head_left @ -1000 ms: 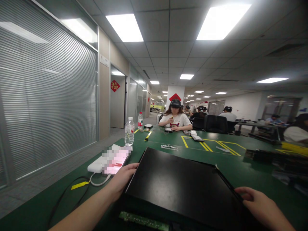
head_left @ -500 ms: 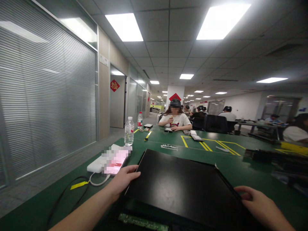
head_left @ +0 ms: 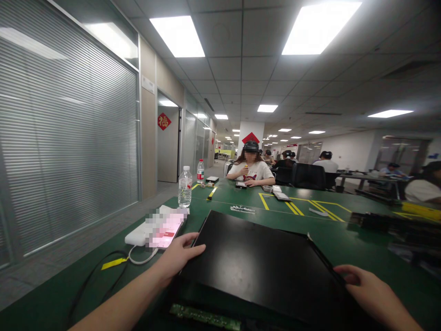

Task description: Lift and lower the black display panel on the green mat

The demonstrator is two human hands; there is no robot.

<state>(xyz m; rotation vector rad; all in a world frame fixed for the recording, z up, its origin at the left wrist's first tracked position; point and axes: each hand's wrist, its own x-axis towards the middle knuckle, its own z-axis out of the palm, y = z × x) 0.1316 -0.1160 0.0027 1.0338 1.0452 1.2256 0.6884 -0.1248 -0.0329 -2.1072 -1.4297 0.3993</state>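
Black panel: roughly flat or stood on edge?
The panel is roughly flat: its broad dark side faces up, between the left hand and right hand. Whether it touches the table is hidden.

A pale-capped clear plastic bottle (head_left: 185, 188) stands upright on the green tabletop (head_left: 151, 299); a red-capped clear plastic bottle (head_left: 200, 171) stands beyond it. A rectangular phone with a pink-lit screen (head_left: 169, 231) rests beside a white rounded block (head_left: 135, 235).

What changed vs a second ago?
The left hand's thumb has come inward over the black panel's left edge. The right hand stays at the right edge; the panel, circuit board and phone look unmoved.
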